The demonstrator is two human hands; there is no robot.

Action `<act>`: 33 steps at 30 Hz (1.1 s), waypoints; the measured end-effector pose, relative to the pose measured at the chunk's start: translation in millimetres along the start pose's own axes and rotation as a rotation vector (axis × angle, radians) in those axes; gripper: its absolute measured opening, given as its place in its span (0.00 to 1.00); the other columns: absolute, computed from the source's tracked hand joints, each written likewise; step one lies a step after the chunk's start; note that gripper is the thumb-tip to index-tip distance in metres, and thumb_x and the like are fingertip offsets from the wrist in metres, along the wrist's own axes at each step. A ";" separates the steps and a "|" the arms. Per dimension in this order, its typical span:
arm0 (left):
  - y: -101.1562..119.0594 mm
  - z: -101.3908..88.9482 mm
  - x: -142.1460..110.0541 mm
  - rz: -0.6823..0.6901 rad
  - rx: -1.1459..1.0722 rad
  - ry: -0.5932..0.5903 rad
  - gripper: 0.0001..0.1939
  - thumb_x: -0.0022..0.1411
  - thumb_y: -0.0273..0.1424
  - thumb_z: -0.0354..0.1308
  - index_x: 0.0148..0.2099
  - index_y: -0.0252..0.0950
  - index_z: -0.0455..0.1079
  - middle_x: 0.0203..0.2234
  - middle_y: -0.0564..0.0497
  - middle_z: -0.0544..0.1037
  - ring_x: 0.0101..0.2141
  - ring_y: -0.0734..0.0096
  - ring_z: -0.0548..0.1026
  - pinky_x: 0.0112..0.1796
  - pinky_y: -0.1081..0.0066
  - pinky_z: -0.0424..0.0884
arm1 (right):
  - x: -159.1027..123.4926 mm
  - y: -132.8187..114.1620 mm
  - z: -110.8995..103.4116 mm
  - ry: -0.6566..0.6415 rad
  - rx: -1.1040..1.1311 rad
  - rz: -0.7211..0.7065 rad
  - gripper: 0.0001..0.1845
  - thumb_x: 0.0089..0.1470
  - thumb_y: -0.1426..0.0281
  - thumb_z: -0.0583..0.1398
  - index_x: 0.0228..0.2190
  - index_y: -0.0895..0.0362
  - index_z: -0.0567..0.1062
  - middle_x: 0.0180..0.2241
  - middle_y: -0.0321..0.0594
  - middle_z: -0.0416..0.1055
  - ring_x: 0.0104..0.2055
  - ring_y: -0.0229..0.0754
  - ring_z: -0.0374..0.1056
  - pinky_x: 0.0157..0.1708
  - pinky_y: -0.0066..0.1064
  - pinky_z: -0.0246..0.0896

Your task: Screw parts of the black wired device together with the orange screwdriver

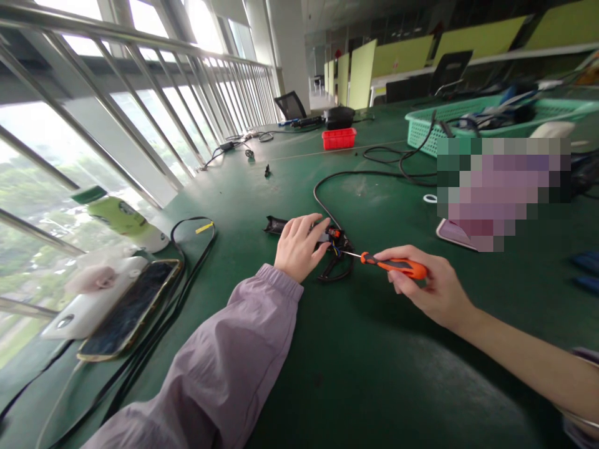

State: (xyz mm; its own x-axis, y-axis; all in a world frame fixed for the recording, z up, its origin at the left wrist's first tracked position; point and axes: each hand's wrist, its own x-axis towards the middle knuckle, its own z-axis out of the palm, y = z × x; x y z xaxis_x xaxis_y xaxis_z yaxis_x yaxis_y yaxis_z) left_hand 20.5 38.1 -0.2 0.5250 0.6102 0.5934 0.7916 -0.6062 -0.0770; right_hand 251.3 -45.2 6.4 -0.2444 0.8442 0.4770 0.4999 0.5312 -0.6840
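I have the left hand [300,247] holding the black device [276,225]; the right hand [437,290] grips an orange screwdriver [408,268] near coloured wires [336,251].

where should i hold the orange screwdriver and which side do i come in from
Take the screwdriver by its thick orange-and-black handle, probably best from the right, where the right grip has it now. The handle's butt points right, while the thin metal shaft reaches left toward the wires and offers little to hold.
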 end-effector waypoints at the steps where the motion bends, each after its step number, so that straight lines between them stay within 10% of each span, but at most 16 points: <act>1: -3.6 1.4 -0.4 -0.037 -0.028 -0.009 0.23 0.60 0.37 0.53 0.57 0.37 0.61 0.52 0.45 0.68 0.52 0.61 0.65 0.53 0.59 0.59 | -1.2 0.4 -0.4 0.047 0.010 0.001 0.09 0.54 0.70 0.55 0.37 0.55 0.72 0.23 0.33 0.68 0.20 0.33 0.62 0.23 0.27 0.58; 8: -24.9 6.3 -2.8 -0.121 -0.129 -0.163 0.28 0.58 0.45 0.54 0.56 0.35 0.61 0.48 0.44 0.71 0.51 0.59 0.66 0.55 0.55 0.57 | -8.6 2.6 0.1 0.243 0.052 -0.028 0.07 0.54 0.70 0.55 0.36 0.54 0.72 0.25 0.34 0.70 0.21 0.33 0.64 0.23 0.28 0.58; 17: -16.5 -0.2 -1.0 -0.182 -0.099 -0.143 0.23 0.53 0.48 0.58 0.44 0.36 0.65 0.37 0.47 0.74 0.41 0.60 0.69 0.42 0.62 0.65 | -7.3 1.1 -0.1 0.109 0.081 -0.031 0.09 0.55 0.70 0.54 0.39 0.55 0.71 0.27 0.36 0.71 0.23 0.34 0.65 0.24 0.28 0.60; 33: -24.3 -5.2 -3.5 -0.051 -0.111 -0.198 0.25 0.57 0.45 0.54 0.52 0.36 0.63 0.39 0.47 0.74 0.42 0.62 0.71 0.44 0.62 0.65 | -4.5 5.1 1.4 0.027 0.180 0.035 0.12 0.58 0.65 0.52 0.42 0.54 0.68 0.26 0.34 0.67 0.22 0.34 0.63 0.24 0.29 0.58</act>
State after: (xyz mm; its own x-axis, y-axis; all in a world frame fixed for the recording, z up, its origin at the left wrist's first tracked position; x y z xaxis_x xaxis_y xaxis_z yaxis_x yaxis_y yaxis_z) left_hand -2.2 48.1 3.8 0.5453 0.7229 0.4244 0.7849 -0.6181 0.0443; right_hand 253.8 -46.3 0.0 -0.2055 0.8617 0.4639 0.3505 0.5074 -0.7872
